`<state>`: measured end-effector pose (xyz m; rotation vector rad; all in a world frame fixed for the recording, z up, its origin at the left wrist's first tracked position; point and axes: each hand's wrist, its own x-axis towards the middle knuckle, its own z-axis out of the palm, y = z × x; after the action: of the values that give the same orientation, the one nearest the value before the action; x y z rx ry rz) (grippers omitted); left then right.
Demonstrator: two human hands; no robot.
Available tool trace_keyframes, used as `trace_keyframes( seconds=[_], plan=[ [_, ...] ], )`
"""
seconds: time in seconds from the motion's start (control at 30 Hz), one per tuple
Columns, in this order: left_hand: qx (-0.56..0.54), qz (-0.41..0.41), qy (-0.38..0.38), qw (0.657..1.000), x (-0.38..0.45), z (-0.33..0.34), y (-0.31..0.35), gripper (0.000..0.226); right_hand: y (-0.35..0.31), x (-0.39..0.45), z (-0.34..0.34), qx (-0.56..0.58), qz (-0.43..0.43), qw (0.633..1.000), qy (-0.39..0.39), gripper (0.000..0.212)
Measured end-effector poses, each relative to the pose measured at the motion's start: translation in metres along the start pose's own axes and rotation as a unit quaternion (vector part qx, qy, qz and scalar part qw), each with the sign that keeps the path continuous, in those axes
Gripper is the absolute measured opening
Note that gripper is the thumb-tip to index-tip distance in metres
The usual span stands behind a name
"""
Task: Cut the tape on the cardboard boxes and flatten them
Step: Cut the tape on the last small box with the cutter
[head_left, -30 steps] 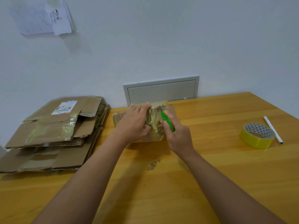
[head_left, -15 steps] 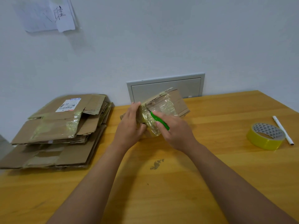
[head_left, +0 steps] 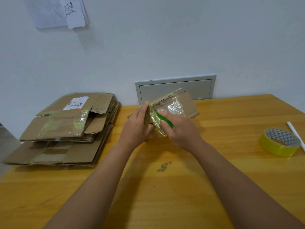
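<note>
Both bare forearms reach forward from the near edge, converging mid-table. Left hand (head_left: 138, 125) is upright, palm facing right, fingers extended up and thumb curled, gripping a taped box (head_left: 171, 109). Right hand (head_left: 179, 128) is knuckles-up, fingers curled round a green cutter (head_left: 164, 119), tip angled up-left toward the left hand.

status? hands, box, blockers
Left hand grips small taped box. Right hand holds green cutter, blade at the tape. One flap up. Nothing obstructing.
</note>
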<state>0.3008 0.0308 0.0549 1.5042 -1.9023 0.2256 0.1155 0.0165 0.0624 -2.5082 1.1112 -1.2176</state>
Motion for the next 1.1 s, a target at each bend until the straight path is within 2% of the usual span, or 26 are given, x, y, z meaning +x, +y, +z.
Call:
trace_keyframes(
  seconds=[0.27, 0.47, 0.6, 0.77, 0.97, 1.03, 1.1],
  plan=[
    [0.006, -0.015, 0.008, 1.000, 0.009, -0.004, -0.005, 0.077, -0.004, 0.012, -0.007, 0.030, 0.010, 0.998, -0.048, 0.039],
    [-0.001, -0.042, 0.003, 0.999, 0.014, -0.005, -0.007, 0.079, -0.001, 0.016, -0.011, -0.006, 0.001, 0.997, -0.073, 0.039],
    [0.010, -0.041, -0.014, 0.999, 0.014, -0.009, -0.012, 0.080, 0.001, 0.024, -0.013, 0.029, 0.020, 0.997, -0.076, 0.037],
    [0.013, -0.078, -0.021, 0.997, 0.015, -0.020, -0.023, 0.079, 0.006, 0.022, -0.021, -0.040, 0.020, 0.992, -0.117, 0.035],
    [0.018, -0.090, -0.040, 0.995, 0.021, -0.020, -0.021, 0.079, 0.003, 0.021, -0.036, -0.054, 0.002, 0.987, -0.149, 0.035],
    [0.009, -0.098, -0.036, 0.994, 0.022, -0.018, -0.019, 0.078, 0.001, 0.023, -0.043, -0.051, 0.001, 0.989, -0.137, 0.033],
    [0.003, -0.091, -0.031, 0.995, 0.022, -0.015, -0.015, 0.077, -0.002, 0.029, -0.045, -0.011, 0.005, 0.996, -0.083, 0.034]
  ],
)
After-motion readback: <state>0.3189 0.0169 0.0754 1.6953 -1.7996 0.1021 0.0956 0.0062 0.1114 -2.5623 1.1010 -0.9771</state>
